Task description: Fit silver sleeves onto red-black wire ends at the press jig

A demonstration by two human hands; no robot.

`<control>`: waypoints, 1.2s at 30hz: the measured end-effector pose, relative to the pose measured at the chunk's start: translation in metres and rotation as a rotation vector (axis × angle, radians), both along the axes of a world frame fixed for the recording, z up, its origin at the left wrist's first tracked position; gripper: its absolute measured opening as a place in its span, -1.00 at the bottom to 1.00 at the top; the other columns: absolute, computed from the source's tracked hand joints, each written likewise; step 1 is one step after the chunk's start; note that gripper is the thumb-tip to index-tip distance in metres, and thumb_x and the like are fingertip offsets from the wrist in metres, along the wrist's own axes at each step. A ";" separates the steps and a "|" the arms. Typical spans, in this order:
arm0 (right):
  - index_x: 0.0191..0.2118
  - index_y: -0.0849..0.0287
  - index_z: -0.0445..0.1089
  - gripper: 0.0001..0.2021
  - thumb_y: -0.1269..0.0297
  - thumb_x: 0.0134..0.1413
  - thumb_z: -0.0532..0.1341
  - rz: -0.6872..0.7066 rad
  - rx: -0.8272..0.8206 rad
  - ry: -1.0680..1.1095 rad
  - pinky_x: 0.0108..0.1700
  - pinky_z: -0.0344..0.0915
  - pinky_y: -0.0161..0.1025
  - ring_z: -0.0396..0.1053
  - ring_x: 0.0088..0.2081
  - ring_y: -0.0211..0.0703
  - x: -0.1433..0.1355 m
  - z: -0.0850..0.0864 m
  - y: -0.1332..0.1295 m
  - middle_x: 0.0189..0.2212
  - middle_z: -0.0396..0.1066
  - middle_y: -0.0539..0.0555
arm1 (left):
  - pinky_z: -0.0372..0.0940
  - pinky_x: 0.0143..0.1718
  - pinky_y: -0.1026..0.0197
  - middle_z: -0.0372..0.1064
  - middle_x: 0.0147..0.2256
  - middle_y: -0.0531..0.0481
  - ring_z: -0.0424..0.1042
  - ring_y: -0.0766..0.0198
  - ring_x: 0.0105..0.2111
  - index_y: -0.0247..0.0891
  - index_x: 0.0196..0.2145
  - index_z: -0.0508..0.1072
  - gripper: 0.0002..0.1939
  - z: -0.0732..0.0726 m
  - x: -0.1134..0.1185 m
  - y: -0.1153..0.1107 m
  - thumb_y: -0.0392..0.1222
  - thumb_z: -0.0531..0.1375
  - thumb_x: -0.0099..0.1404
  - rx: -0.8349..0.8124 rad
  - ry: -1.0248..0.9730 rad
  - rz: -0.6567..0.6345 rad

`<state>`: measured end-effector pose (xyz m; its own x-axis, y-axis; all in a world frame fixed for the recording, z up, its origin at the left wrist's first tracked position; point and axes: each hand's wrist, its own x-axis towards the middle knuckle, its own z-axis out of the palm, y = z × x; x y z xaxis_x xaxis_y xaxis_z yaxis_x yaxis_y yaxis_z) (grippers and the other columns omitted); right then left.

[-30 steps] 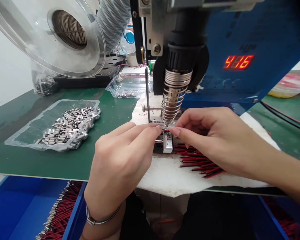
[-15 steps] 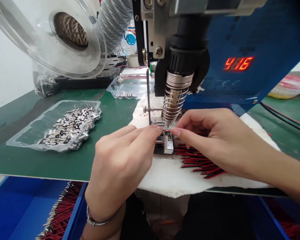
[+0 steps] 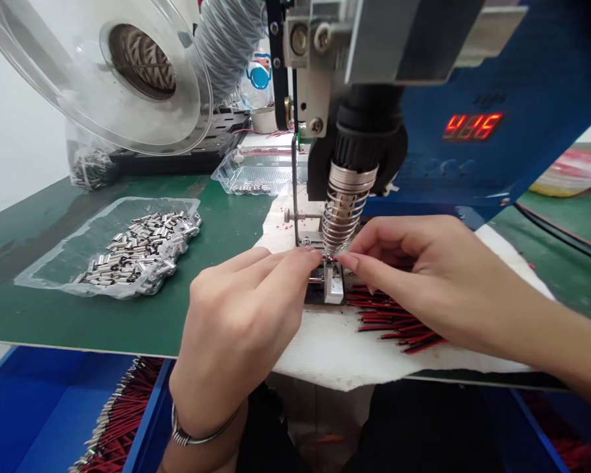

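The spring-wrapped tip of a soldering machine (image 3: 347, 197) points down onto a small metal fixture (image 3: 333, 289). From the left, my left hand (image 3: 246, 315) reaches to the fixture with its fingers closed; whatever they pinch is hidden behind them. My right hand (image 3: 423, 269) pinches the end of a thin wire between thumb and forefinger, right beside the tip, where a bit of red shows. Under that hand lies a bundle of red and black wires (image 3: 389, 322) on a white cloth (image 3: 325, 355).
Left on the green table (image 3: 103, 328) sits a clear tray (image 3: 44, 272) of small metal connectors. A fume hood (image 3: 187, 118) hangs behind it. The blue machine housing (image 3: 433, 177) displays red digits. Below, a blue bin (image 3: 44, 407) holds wires with metal ends.
The soldering head has come down slightly, and its upper metal block sits lower in view. Both hands stay almost in place at the fixture.
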<state>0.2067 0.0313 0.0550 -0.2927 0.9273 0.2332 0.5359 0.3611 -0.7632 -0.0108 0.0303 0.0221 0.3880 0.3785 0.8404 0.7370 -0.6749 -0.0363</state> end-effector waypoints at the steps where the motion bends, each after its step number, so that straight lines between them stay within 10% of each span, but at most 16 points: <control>1: -0.37 0.07 0.53 -0.79 0.18 0.31 0.33 -0.001 -0.004 0.003 -0.48 0.25 -0.19 0.43 -0.49 -0.12 0.000 0.000 0.000 -0.49 0.57 0.00 | 0.27 -0.50 0.16 0.52 -0.50 0.12 0.44 0.30 -0.54 -0.13 -0.20 0.61 -0.80 0.000 0.000 0.000 -0.42 0.25 0.44 -0.006 0.008 0.007; 36: -0.37 0.08 0.54 -0.80 0.25 0.33 0.30 0.016 0.018 0.048 -0.57 0.29 -0.34 0.45 -0.55 -0.24 0.000 -0.004 0.000 -0.52 0.55 -0.08 | 0.33 -0.45 0.21 0.60 -0.43 0.12 0.46 0.35 -0.51 -0.24 -0.22 0.62 -0.84 -0.001 -0.001 0.002 -0.47 0.36 0.35 0.045 0.002 -0.034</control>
<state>0.2068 0.0309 0.0510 -0.2958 0.9180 0.2643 0.4925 0.3836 -0.7812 -0.0117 0.0324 0.0215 0.4015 0.3266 0.8556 0.7136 -0.6971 -0.0687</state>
